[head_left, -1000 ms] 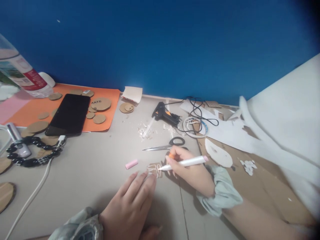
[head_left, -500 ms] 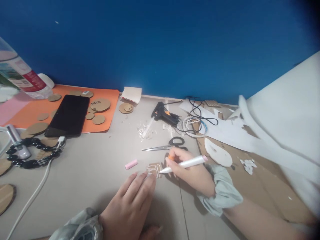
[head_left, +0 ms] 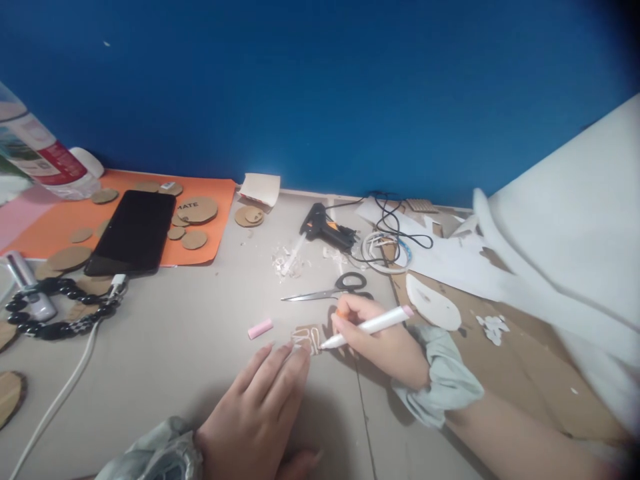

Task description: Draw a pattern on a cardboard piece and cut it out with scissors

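Observation:
Between my hands lies a small brown cardboard piece (head_left: 314, 332) with pale looping lines on it. The fingertips of my left hand (head_left: 270, 393) rest flat on its near left edge, fingers stretched out. My right hand (head_left: 367, 337) is closed round a white marker (head_left: 380, 321) with a pink end, its tip at the cardboard's right edge. Something small and orange shows by the right fingers; I cannot make out what it is. A pink marker cap (head_left: 261, 329) lies just left of the cardboard. Scissors (head_left: 333, 292) with black handles lie beyond my right hand.
Behind the scissors sits a black glue gun (head_left: 325, 230) with tangled cable and scraps. Left are a phone (head_left: 133, 233) on orange paper (head_left: 210, 247), cardboard discs (head_left: 197, 210), a beaded bracelet (head_left: 50, 330) and a bottle (head_left: 50, 157). White foam pieces lie on cardboard (head_left: 530, 373) at right.
The view has shifted slightly, so most things sit a little further left. Both hands keep nearly the same pose, the marker tip still by the cardboard's right edge.

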{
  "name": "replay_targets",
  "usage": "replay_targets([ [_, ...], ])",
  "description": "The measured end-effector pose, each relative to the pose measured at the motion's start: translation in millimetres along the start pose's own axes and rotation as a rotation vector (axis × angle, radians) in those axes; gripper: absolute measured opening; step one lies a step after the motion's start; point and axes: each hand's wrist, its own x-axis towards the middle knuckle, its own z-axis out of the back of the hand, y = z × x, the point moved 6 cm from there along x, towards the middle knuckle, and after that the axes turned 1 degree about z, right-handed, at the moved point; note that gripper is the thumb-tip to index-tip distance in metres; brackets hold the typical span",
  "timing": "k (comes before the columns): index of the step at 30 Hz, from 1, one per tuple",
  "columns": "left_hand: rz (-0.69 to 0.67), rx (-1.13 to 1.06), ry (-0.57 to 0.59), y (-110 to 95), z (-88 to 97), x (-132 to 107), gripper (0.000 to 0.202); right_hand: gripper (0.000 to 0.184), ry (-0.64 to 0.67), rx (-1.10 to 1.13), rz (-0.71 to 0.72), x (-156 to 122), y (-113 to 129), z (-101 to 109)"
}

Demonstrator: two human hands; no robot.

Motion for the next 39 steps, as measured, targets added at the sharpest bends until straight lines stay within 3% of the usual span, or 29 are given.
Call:
replay_targets([
  [12,0.004,-0.007,-0.018,0.3,0.3,-0.6,0.059,0.022,-0.013,-0.109,0.044,-1.3,3.8,0.2],
  [16,0.011,-0.006,0.023,1.3,-1.0,-0.3,0.059,0.022,-0.019,-0.110,0.049,-1.3,5.9,0.8],
  [24,0.018,-0.020,0.010,0.2,-0.6,-0.8,0.059,0.022,-0.059,0.092,-0.043,-1.1,-3.6,1.9],
  [32,0.032,-0.044,0.030,0.1,-5.7,-4.8,0.059,0.023,-0.022,-0.088,0.050,-1.0,7.5,0.5],
  [39,0.042,-0.056,0.018,0.4,-5.7,-4.6,0.059,0.021,-0.034,-0.050,0.013,-0.6,4.2,0.2],
])
